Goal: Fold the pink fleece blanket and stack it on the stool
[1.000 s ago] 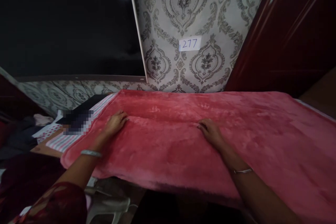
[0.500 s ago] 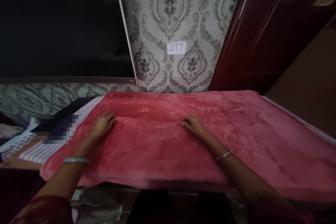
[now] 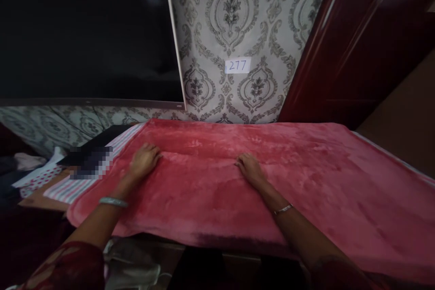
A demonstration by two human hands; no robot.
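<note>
A plush red blanket lies spread flat over a table, reaching from the wall to the near edge. My left hand rests palm down on its left part, fingers slightly apart, a bangle on the wrist. My right hand lies flat near the middle, touching a shallow ridge in the fabric. Neither hand grips anything.
A striped cloth and a dark flat object sit left of the blanket. A large black screen hangs on the patterned wall, beside a paper label "277". A dark red cabinet stands at the right. A pale plastic item sits below the table edge.
Both hands stay flat on the blanket in nearly the same spots. Only the view has swung slightly left, then back to the right.
</note>
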